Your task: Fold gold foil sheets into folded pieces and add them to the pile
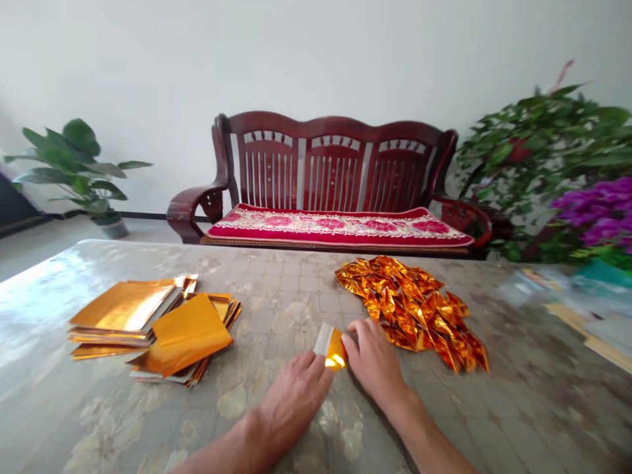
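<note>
1. While the left hand (302,382) and right hand (372,355) close their fingers on a small gold-and-white foil-paper rectangle (334,346) at the patterned grey surface (276,283), folding seems the step in hand.
2. Next, the crease probably calls for firm, even pressing.

Foil piece (332,347): small, folded; one part shiny gold, adjoining part pale grey-white; edges partly covered. Lies between the foil sheets (192,332) and the folded foil shapes (402,296), nearer the viewer. Sheets: squarish, gold-faced, two untidy stacks at left. Shapes: orange-gold, creased, pointed, heaped together at right
</note>
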Demonstrator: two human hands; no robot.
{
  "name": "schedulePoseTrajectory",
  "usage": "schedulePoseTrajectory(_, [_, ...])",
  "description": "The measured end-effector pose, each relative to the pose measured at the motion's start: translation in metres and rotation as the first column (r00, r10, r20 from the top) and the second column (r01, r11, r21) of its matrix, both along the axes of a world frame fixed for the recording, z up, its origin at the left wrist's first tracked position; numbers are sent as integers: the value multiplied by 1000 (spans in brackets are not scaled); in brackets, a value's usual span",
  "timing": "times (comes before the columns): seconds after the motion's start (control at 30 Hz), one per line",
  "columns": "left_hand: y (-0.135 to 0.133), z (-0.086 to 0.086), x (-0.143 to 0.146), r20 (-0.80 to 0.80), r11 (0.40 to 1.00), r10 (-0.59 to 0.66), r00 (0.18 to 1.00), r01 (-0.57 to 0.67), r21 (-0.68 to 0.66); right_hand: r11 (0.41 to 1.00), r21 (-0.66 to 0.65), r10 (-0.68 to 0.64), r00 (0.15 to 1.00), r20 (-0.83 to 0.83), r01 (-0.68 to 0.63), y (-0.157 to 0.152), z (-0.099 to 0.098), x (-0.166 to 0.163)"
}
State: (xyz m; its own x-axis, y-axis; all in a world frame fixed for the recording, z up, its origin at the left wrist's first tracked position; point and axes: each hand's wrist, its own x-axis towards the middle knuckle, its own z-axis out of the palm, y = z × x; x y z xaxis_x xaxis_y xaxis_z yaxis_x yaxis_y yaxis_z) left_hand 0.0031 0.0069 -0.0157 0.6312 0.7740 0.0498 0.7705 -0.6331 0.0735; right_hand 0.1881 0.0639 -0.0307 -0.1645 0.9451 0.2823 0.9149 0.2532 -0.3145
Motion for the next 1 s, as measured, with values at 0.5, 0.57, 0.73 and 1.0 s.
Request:
schedulePoseTrajectory(0.5, [9,-8,2,109,989,138,984,-144,45,1000,15,17,999,41,-17,4,4,-17])
schedulePoseTrajectory(0.57, [10,-9,2,98,989,130,987,-136,62,999,20,25,999,43,-25,5,6,-20])
schedulePoseTrajectory(0.73, [5,-7,2,58,991,118,991,-121,62,1000,-2,18,999,30,-18,5,11,-27])
schedulePoseTrajectory(1.0, [-6,-8,3,20,989,120,993,-121,80,981,-192,-28,983,-184,-8,8,14,-25])
